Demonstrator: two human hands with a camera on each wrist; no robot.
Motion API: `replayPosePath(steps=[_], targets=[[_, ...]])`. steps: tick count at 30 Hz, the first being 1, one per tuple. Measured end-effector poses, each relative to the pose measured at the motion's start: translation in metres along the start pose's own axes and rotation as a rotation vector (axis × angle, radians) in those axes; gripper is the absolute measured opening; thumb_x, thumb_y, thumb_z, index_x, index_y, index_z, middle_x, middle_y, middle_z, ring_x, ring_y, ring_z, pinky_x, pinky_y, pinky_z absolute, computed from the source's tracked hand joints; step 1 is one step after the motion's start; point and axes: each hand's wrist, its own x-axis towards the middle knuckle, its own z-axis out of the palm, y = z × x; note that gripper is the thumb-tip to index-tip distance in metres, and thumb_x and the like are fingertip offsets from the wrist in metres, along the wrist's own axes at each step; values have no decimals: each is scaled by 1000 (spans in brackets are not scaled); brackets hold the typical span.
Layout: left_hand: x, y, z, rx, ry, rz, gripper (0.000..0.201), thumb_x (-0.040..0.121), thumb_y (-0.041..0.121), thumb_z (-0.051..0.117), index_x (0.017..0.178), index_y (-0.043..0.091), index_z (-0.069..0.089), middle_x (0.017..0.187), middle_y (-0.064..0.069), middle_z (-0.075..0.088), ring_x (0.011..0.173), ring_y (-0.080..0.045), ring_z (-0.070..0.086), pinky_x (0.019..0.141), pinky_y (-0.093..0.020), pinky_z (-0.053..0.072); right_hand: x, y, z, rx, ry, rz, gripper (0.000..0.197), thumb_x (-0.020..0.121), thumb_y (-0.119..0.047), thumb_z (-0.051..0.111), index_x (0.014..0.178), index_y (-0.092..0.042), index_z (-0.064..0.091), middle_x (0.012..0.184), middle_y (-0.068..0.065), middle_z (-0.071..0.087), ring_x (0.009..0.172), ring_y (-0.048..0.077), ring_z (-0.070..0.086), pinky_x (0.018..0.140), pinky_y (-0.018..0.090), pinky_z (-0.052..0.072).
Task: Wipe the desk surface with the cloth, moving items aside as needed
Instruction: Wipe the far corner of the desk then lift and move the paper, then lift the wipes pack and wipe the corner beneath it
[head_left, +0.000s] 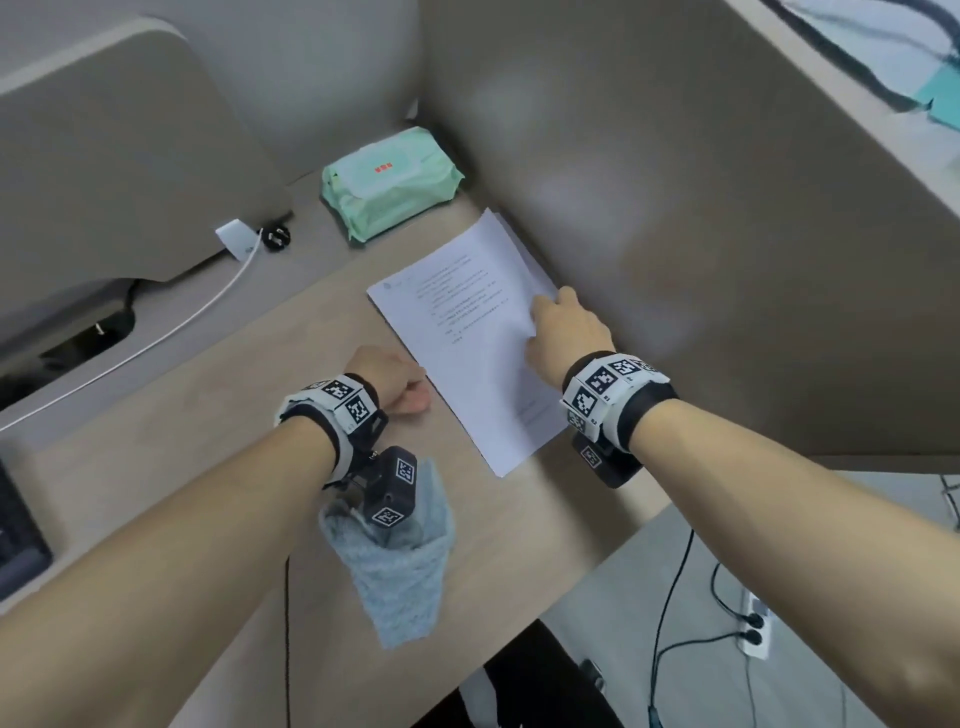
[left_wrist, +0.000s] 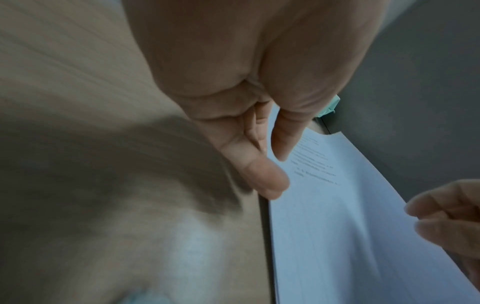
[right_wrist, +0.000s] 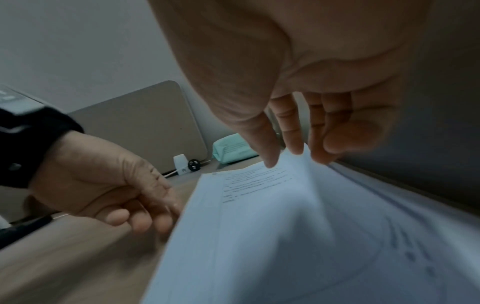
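A stack of printed paper sheets (head_left: 483, 353) lies on the wooden desk (head_left: 208, 467) against the right partition. My right hand (head_left: 545, 306) pinches the stack's right edge, and the top sheets (right_wrist: 259, 216) bow upward under its thumb and fingers (right_wrist: 293, 144). My left hand (head_left: 418, 395) is at the stack's left edge, thumb and forefinger (left_wrist: 283, 148) closed on it, the other fingers curled. The light blue cloth (head_left: 400, 566) lies loose on the desk beneath my left wrist, near the front edge. Neither hand touches it.
A green pack of wet wipes (head_left: 389, 184) sits in the back corner. A white charger (head_left: 236, 239) with its cable runs leftward along the desk. A dark keyboard (head_left: 15, 530) shows at the left edge. The partition (head_left: 675, 208) walls off the right side.
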Motion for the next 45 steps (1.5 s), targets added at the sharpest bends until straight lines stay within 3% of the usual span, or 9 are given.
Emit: replayPosePath(steps=[5, 15, 21, 27, 31, 34, 41, 44, 45], targets=[[-9, -12, -40, 153, 45, 63, 11, 92, 1, 55, 82, 3, 57, 73, -17, 65, 47, -18, 59, 36, -21, 48, -11, -30, 15, -119, 109, -84, 13, 88, -10, 54, 99, -8, 48, 114, 14, 44, 83, 30, 44, 62, 35, 32], [-18, -62, -100, 272, 119, 116, 6, 86, 8, 60, 83, 6, 64, 78, -15, 70, 58, -25, 63, 58, -36, 57, -38, -44, 12, -300, 274, 9, 24, 84, -21, 64, 105, -9, 61, 137, 14, 39, 119, 37, 37, 89, 45, 33], [-16, -77, -116, 392, 183, 198, 9, 81, 15, 63, 72, 14, 66, 80, -10, 75, 68, -25, 65, 80, -44, 59, -60, -72, 35, -13, -44, -110, 40, 91, -31, 59, 124, -9, 57, 130, 14, 48, 118, 34, 47, 92, 42, 46], [-19, -88, -127, 654, 275, 361, 27, 86, 21, 60, 112, 17, 67, 115, -7, 69, 109, -29, 62, 98, -32, 47, -84, -114, 67, -92, -373, -263, 36, 86, -53, 60, 98, -19, 55, 105, 8, 62, 91, 28, 57, 73, 33, 45], [-13, -96, -132, 786, 245, 366, 32, 88, 26, 58, 117, 15, 65, 127, -10, 62, 116, -32, 57, 99, -34, 44, -102, -131, 82, -258, -504, -288, 77, 68, -83, 56, 111, -20, 49, 101, 4, 57, 86, 27, 54, 71, 34, 45], [-15, -99, -133, 838, 231, 380, 33, 88, 27, 57, 118, 14, 64, 128, -11, 60, 116, -32, 56, 97, -34, 43, -117, -138, 103, -353, -531, -316, 101, 60, -84, 63, 131, -17, 39, 126, 4, 51, 102, 28, 60, 77, 38, 49], [-12, -85, -147, 795, 193, 328, 31, 87, 34, 57, 114, 20, 63, 121, -8, 64, 111, -31, 58, 97, -34, 46, -107, -146, 115, -191, -552, -284, 62, 79, -24, 70, 134, -18, 42, 120, 9, 56, 101, 29, 63, 82, 39, 56], [-12, -69, -149, 763, 211, 338, 35, 88, 33, 57, 120, 19, 60, 123, -7, 63, 112, -30, 58, 96, -33, 44, -79, -141, 82, -35, -431, -257, 7, 84, -20, 59, 87, -18, 53, 95, 6, 60, 92, 31, 61, 71, 31, 45], [-11, -62, -149, 755, 216, 347, 37, 89, 32, 57, 123, 18, 59, 124, -7, 63, 114, -30, 57, 98, -33, 44, -69, -139, 72, 5, -379, -241, 16, 84, -19, 59, 75, -21, 46, 88, 5, 57, 89, 31, 59, 69, 30, 40]])
